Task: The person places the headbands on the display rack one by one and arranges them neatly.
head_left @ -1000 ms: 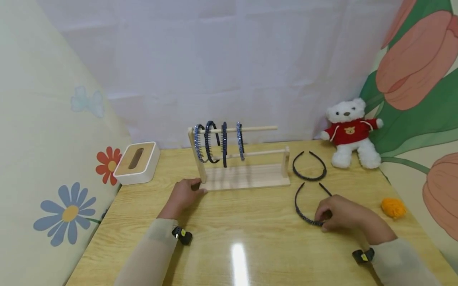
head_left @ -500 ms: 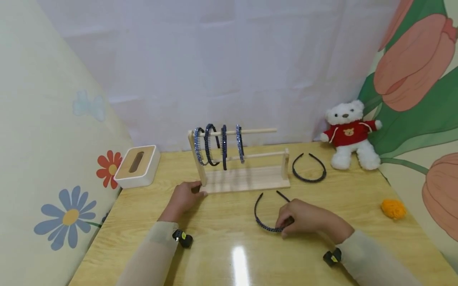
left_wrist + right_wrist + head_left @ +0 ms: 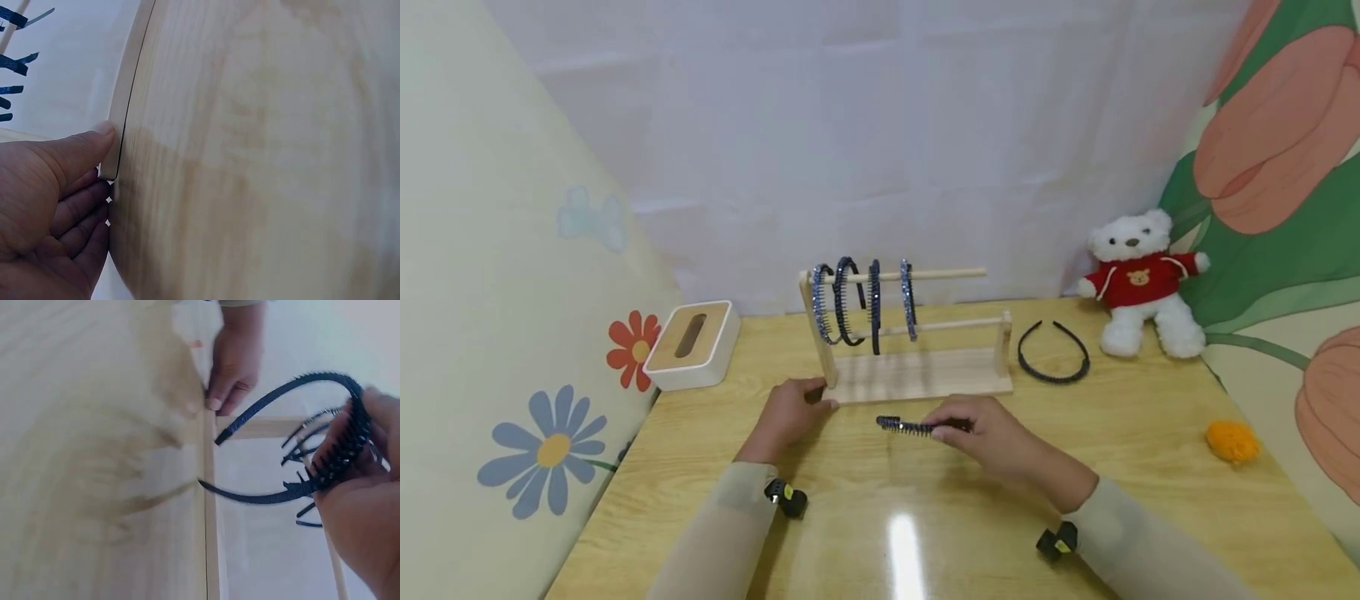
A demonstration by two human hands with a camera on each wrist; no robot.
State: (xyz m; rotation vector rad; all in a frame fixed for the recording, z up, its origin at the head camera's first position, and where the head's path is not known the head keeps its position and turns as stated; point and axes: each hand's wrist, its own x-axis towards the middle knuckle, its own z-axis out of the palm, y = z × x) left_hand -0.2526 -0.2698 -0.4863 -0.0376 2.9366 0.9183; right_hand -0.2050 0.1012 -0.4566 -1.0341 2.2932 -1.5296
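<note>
My right hand (image 3: 992, 433) pinches a dark beaded headband (image 3: 904, 426) by its toothed, curved middle, held up off the table in front of the rack. In the right wrist view this headband (image 3: 250, 499) has its two open ends pointing away from the palm. My left hand (image 3: 788, 417) grips the left front corner of the wooden headband rack (image 3: 925, 379), thumb (image 3: 94, 140) on the base's edge and fingers curled by its end. Several dark, glittery headbands (image 3: 875, 304) hang from the rack's upper bar (image 3: 951, 273). Another black headband (image 3: 1054, 379) lies on the table to the rack's right.
A white tissue box (image 3: 692, 346) with a wooden lid stands at the table's left edge. At the back right sits a white teddy bear (image 3: 1138, 279) in a red sweater. An orange yarn ball (image 3: 1232, 442) lies near the right edge of the table (image 3: 835, 533).
My right hand has slid the headband leftward along the table, then lifted and turned it in front of the rack. The left hand has stayed at the rack's corner.
</note>
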